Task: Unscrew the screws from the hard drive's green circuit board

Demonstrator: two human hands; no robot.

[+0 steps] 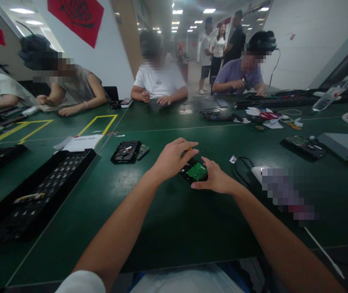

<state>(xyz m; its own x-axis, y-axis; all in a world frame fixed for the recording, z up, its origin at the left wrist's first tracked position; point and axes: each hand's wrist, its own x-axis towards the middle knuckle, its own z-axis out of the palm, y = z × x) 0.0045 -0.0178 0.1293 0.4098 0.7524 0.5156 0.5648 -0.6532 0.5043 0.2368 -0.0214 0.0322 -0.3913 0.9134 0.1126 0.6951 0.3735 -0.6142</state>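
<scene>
A hard drive (197, 172) lies on the green table in front of me, its green circuit board facing up. My right hand (215, 177) holds it from the right, thumb at the near edge and fingers on the far side. Above its far left corner is my left hand (174, 156), thumb and forefinger drawn close together. A small yellowish bit shows between those fingers, too little to name. To the left, another black drive (126, 151) lies beside a loose circuit board (143, 151).
A long black tray (67, 171) stands at left with a paper sheet (87, 142) behind it. At right are a power strip (256, 173) with a cable, another drive (304, 146), a grey box (345, 145) and a plastic bottle (329, 97). Several people sit across the table.
</scene>
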